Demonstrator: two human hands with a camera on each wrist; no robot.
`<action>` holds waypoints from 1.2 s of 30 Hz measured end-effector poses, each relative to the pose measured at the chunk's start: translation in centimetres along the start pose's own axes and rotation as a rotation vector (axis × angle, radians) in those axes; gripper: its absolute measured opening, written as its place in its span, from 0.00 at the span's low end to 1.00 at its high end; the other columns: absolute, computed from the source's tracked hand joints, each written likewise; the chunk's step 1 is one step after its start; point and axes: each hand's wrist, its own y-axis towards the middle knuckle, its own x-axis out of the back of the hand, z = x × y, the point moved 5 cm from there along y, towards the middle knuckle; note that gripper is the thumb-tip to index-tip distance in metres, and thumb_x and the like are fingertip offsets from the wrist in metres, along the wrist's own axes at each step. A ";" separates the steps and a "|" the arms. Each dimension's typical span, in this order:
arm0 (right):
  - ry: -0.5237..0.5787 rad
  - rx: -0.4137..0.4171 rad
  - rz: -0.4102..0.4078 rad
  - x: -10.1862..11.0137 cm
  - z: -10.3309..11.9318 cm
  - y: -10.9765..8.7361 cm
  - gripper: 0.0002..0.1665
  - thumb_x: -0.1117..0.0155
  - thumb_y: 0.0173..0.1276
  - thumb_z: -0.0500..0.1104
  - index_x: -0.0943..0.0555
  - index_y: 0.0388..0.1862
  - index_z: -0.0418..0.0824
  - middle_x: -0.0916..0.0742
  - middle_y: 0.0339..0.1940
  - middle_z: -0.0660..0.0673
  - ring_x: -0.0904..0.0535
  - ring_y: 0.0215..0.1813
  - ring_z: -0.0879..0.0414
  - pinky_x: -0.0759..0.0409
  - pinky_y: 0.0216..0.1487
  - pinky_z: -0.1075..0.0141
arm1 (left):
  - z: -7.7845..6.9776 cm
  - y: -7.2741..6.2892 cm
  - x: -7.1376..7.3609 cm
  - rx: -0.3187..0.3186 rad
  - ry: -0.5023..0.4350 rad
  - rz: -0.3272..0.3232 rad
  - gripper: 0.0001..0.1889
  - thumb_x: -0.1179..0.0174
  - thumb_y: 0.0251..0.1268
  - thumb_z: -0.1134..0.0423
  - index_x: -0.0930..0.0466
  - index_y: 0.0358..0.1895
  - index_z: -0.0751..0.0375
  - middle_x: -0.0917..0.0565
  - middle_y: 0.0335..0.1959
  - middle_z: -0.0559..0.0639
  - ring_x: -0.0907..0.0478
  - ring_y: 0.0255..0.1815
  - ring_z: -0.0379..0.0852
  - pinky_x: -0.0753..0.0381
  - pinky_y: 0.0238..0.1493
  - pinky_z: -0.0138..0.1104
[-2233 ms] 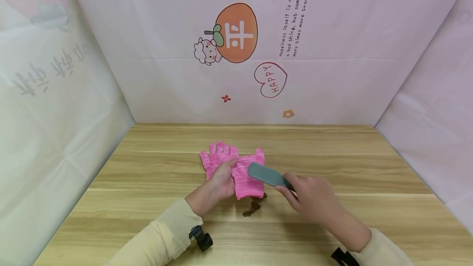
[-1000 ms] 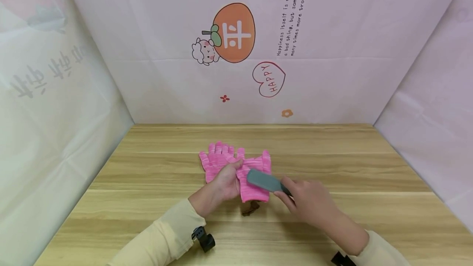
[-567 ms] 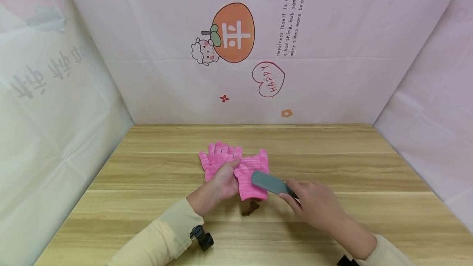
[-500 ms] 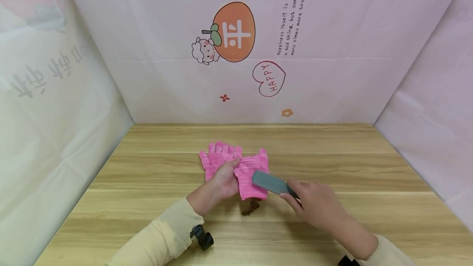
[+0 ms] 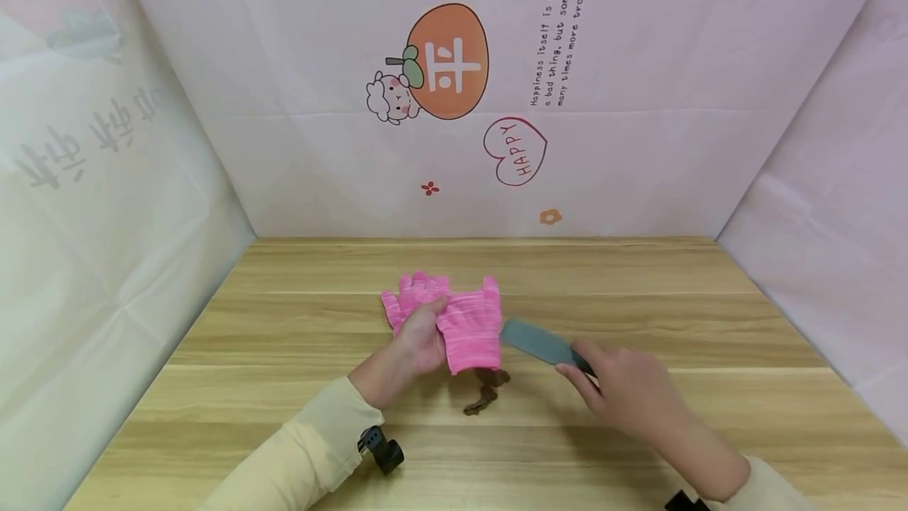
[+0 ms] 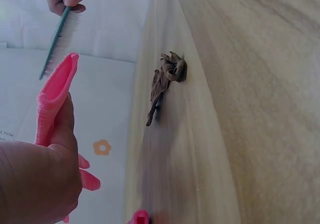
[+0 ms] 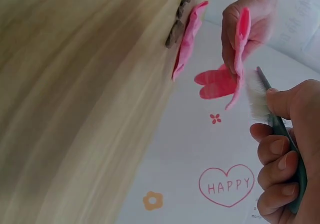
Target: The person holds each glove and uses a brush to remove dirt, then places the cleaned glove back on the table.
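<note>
My left hand [image 5: 423, 337] grips a pink knit glove [image 5: 471, 330] by its side, the thumb on top, and holds it above the table. Its cuff gapes in the left wrist view. A second pink glove [image 7: 190, 41] lies on the table below, partly hidden by my left hand in the head view. My right hand [image 5: 631, 389] grips the handle of a grey-green brush [image 5: 539, 341]. White bristles [image 7: 257, 101] face the held glove in the right wrist view. The brush tip is close to the glove's right edge; whether they touch, I cannot tell.
Crumpled brown pieces [image 6: 167, 76], like dried leaves, lie on the wooden table [image 5: 284, 432] just below the held glove's cuff. A printed white sheet [image 5: 610, 164] stands behind the table, with white sheets at both sides.
The brush has moved right, from over the glove to its right edge. My left hand has shifted the held glove left and slightly farther away, uncovering more of the brown pieces.
</note>
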 end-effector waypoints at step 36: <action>0.014 0.039 -0.035 -2.0 2.0 2.5 0.24 0.50 0.74 0.61 0.28 0.31 0.43 0.36 0.13 0.58 0.46 0.15 0.66 0.50 0.12 0.73 | 1.5 -0.4 -1.0 0.044 0.091 0.067 0.15 0.63 0.80 0.58 0.32 0.52 0.66 0.16 0.42 0.51 0.19 0.50 0.47 0.27 0.61 0.44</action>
